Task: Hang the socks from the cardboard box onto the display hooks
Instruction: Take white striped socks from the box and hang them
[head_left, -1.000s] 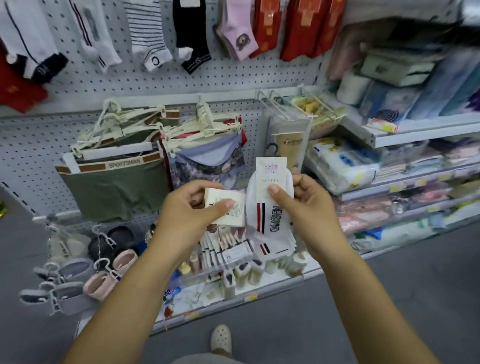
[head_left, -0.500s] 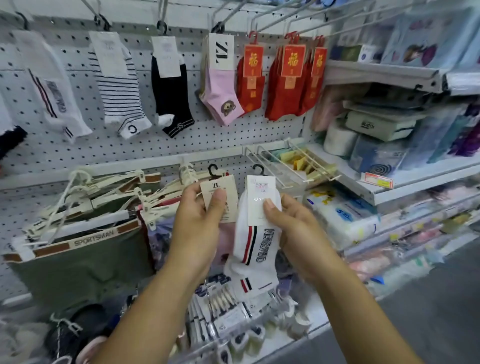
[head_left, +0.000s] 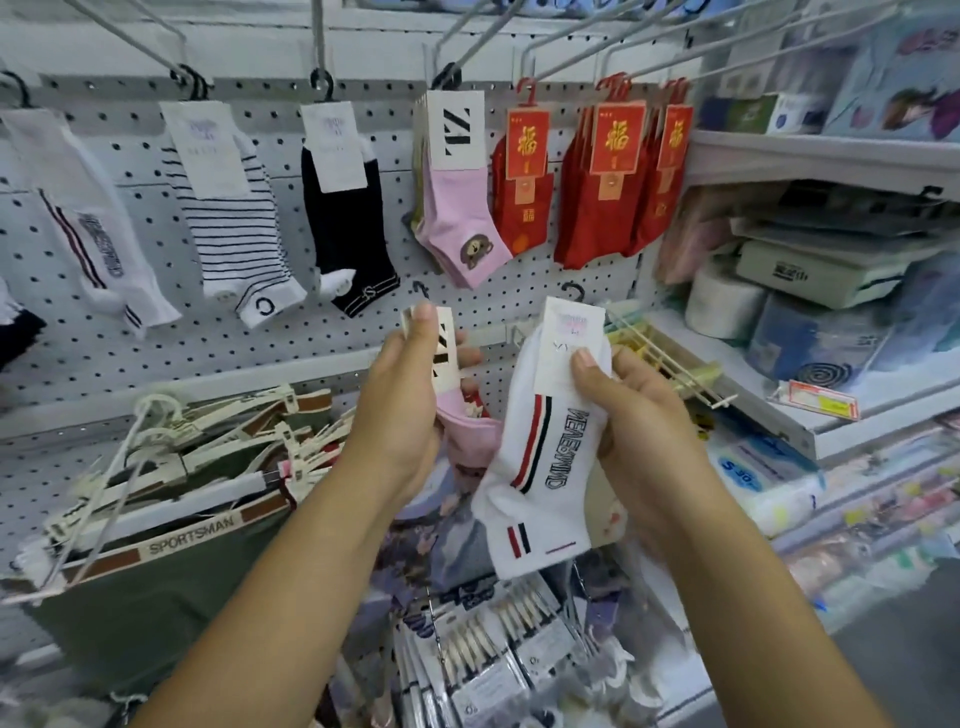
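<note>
Both hands are up in front of the white pegboard wall (head_left: 363, 332), each closed on one sock pack.

Left hand (head_left: 400, 415): grip is clamped on a pink ankle sock with a white "ZZ" card header (head_left: 457, 415), thumb on the front of the card, fingers behind. The card top and its black hook stick out just above the grip; the pink sock body hangs below and to the right of it, partly hidden behind the hand.

Right hand (head_left: 639, 431): grip is closed on a white ankle sock with red and black stripes and block lettering (head_left: 540, 457), thumb pressed on the white card header. The sock drapes down and left of the grip, toe end lowest. Its black hook shows just above the card.

The two packs sit just beside each other, edges overlapping between the grips.

Above the grips, the metal display hooks (head_left: 467, 47) carry a hung pink bear sock pack with matching "ZZ" card (head_left: 457, 208) straight above the left grip, red sock packs with gold-character cards (head_left: 597, 182) above the right grip, and a hung white striped lettered sock (head_left: 93, 228) far left.

Cardboard box is out of frame.
</note>
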